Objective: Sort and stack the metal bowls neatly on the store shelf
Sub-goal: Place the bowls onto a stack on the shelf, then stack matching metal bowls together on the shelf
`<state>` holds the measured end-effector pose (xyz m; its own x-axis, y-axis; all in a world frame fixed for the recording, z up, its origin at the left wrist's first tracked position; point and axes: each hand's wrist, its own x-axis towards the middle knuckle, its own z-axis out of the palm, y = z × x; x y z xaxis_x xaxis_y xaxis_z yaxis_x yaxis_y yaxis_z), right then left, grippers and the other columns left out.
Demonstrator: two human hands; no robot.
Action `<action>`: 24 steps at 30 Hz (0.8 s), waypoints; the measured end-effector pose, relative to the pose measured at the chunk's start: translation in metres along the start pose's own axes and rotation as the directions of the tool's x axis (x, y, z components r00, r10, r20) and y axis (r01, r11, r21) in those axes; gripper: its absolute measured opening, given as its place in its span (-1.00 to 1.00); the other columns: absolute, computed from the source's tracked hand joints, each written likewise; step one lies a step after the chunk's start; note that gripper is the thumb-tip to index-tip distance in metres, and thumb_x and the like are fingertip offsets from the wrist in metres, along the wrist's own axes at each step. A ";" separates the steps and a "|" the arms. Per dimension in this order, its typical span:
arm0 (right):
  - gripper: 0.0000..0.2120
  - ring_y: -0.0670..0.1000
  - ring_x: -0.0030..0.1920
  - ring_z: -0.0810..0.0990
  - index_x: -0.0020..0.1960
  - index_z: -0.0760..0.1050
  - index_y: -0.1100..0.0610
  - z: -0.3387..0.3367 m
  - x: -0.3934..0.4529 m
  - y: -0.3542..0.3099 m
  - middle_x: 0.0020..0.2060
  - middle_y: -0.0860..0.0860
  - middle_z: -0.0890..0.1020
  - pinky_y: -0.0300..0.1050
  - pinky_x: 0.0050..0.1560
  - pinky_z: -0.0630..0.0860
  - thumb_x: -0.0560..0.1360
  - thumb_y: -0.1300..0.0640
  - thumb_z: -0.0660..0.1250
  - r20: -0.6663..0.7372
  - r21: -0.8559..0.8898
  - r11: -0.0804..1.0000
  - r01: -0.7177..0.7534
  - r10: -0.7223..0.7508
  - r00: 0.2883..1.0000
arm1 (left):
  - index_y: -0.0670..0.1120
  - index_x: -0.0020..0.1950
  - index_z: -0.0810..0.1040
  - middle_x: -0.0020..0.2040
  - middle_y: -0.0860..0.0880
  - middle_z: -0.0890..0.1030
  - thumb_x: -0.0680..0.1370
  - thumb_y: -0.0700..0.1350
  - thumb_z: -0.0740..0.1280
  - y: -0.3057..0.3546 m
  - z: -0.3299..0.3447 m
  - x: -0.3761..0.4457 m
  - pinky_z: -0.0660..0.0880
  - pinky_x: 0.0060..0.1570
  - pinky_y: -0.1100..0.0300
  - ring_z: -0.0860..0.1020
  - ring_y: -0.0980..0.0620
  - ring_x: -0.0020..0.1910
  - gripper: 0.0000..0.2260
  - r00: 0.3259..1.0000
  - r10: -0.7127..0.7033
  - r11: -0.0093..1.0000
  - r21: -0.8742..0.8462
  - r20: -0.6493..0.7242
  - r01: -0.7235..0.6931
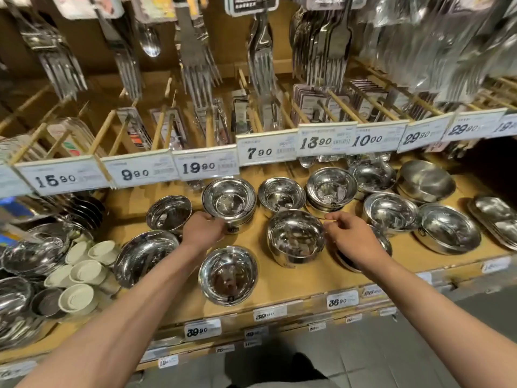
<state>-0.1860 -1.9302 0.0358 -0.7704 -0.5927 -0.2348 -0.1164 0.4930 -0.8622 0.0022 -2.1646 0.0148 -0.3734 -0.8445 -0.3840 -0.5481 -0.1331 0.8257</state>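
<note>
A tan shelf (313, 278) in a store aisle is seen from above, with metal bowls scattered across it. The left hand (202, 231) is curled against the near side of a bowl stack (229, 201) at mid-shelf; fingertips are hidden, so the exact grip cannot be told, but the stack appears held. The right hand (349, 233) is hovering just right of a deep bowl (295, 238), fingers loosely bent, nothing pinched. A single bowl (228, 274) is set near the front edge. Further bowls are noted behind (331, 189) and to the right (447, 231). White cups (84, 271) are grouped at the left. Price tags (195, 166) are lined along an upper rail, with packaged forks (198, 65) hung above. Grey floor (377, 354) is visible below the shelf front.
</note>
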 end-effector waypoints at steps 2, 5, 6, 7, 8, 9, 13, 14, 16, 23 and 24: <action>-0.88 0.09 -0.19 0.61 -0.05 0.57 -0.03 -0.010 0.016 0.001 -0.22 0.05 0.66 -0.07 -0.14 0.48 0.63 0.13 0.31 0.009 -0.026 1.000 0.000 0.000 1.000 | -0.30 -0.11 0.65 -0.13 -0.24 0.73 0.59 -0.14 0.39 0.003 0.008 0.016 0.60 0.18 -0.18 0.71 -0.20 -0.04 -0.77 0.996 -0.067 0.997 -0.033 -0.054 0.066; -0.85 0.19 -0.01 0.70 0.17 0.60 0.03 -0.022 0.042 0.003 -0.09 0.08 0.70 0.07 0.02 0.62 0.63 0.12 0.32 0.060 -0.049 0.998 -0.025 0.028 0.998 | -0.34 -0.04 0.62 -0.14 -0.25 0.70 0.63 -0.16 0.36 0.003 0.022 0.033 0.63 0.12 -0.16 0.71 -0.21 -0.08 -0.77 0.978 -0.159 0.987 -0.040 -0.137 0.155; -0.81 0.20 0.01 0.70 0.22 0.59 0.08 -0.025 0.051 0.004 -0.07 0.07 0.69 0.17 0.09 0.64 0.63 0.13 0.31 0.084 -0.050 0.998 -0.033 0.037 0.996 | -0.32 -0.04 0.61 -0.18 -0.22 0.68 0.63 -0.15 0.36 0.004 0.027 0.037 0.65 0.09 -0.13 0.69 -0.17 -0.14 -0.78 0.968 -0.177 0.984 -0.031 -0.177 0.174; -0.82 0.21 0.01 0.70 0.21 0.58 0.10 -0.028 0.059 0.004 -0.07 0.08 0.68 0.25 0.14 0.62 0.63 0.14 0.31 0.108 -0.043 0.998 -0.036 0.040 0.993 | -0.32 0.01 0.61 -0.15 -0.20 0.68 0.62 -0.13 0.37 0.005 0.032 0.040 0.66 0.07 -0.12 0.68 -0.15 -0.15 -0.77 0.958 -0.186 0.982 -0.013 -0.220 0.188; -0.85 0.22 0.00 0.69 0.17 0.59 0.08 -0.030 0.067 0.005 -0.07 0.10 0.68 0.30 0.15 0.60 0.63 0.13 0.31 0.128 -0.043 0.999 -0.034 0.039 0.991 | -0.32 0.10 0.59 -0.05 -0.22 0.68 0.62 -0.12 0.38 0.005 0.036 0.043 0.65 0.07 -0.09 0.68 -0.18 -0.07 -0.75 0.945 -0.196 0.979 0.009 -0.261 0.205; -0.88 0.24 0.01 0.69 0.12 0.59 0.04 -0.033 0.075 0.006 -0.06 0.13 0.69 0.32 0.16 0.59 0.63 0.12 0.30 0.145 -0.053 0.998 -0.025 0.033 0.989 | -0.32 0.19 0.56 0.06 -0.24 0.67 0.61 -0.11 0.38 0.005 0.039 0.045 0.63 0.09 -0.03 0.67 -0.22 0.03 -0.70 0.932 -0.208 0.973 0.031 -0.298 0.227; -0.89 0.27 0.01 0.68 -0.01 0.55 -0.07 -0.034 0.102 0.008 -0.01 0.14 0.70 0.34 0.16 0.58 0.64 0.10 0.29 0.207 -0.111 0.994 -0.011 0.034 0.978 | -0.33 0.16 0.53 0.06 -0.24 0.68 0.58 -0.15 0.42 0.006 0.046 0.054 0.65 -0.10 0.03 0.68 -0.12 -0.12 -0.71 0.898 -0.271 0.957 -0.001 -0.347 0.289; -0.87 0.23 -0.03 0.68 -0.04 0.54 -0.08 -0.033 0.108 0.009 -0.04 0.10 0.69 0.35 0.15 0.58 0.64 0.11 0.30 0.225 -0.123 0.992 -0.003 0.031 0.974 | -0.33 0.13 0.56 0.01 -0.24 0.70 0.56 -0.14 0.44 0.005 0.047 0.057 0.66 -0.09 0.02 0.69 -0.13 -0.14 -0.72 0.892 -0.278 0.955 -0.005 -0.356 0.296; -0.84 0.15 -0.10 0.65 -0.07 0.53 -0.09 -0.029 0.120 0.012 -0.12 0.02 0.66 0.30 0.15 0.60 0.64 0.14 0.30 0.257 -0.129 0.992 0.008 0.026 0.966 | -0.33 0.11 0.61 -0.01 -0.26 0.71 0.53 -0.06 0.49 0.005 0.049 0.060 0.66 0.06 -0.06 0.71 -0.19 -0.04 -0.65 0.885 -0.285 0.954 -0.015 -0.368 0.301; -0.86 0.13 -0.29 0.57 -0.04 0.65 0.14 -0.011 0.142 0.017 -0.24 0.21 0.70 0.09 -0.18 0.53 0.59 0.23 0.31 0.342 -0.149 0.987 0.058 -0.004 0.940 | -0.26 -0.07 0.60 -0.30 -0.15 0.68 0.57 -0.14 0.45 0.004 0.050 0.066 0.70 -0.08 0.00 0.72 -0.07 -0.32 -0.82 0.884 -0.319 0.948 -0.099 -0.342 0.304; -0.86 0.18 -0.26 0.62 -0.06 0.65 0.07 -0.008 0.143 0.017 -0.21 0.19 0.72 0.14 -0.13 0.59 0.58 0.21 0.32 0.341 -0.154 0.986 0.062 -0.006 0.940 | -0.25 -0.10 0.57 -0.34 -0.13 0.68 0.58 -0.18 0.44 0.005 0.048 0.066 0.70 -0.07 0.00 0.72 -0.06 -0.32 -0.85 0.888 -0.340 0.940 -0.144 -0.311 0.309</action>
<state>-0.3035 -2.0016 -0.0084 -0.5099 -0.7774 -0.3683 -0.2593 0.5471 -0.7959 -0.0616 -2.1960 -0.0260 0.0873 -0.8657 -0.4929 -0.5233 -0.4609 0.7168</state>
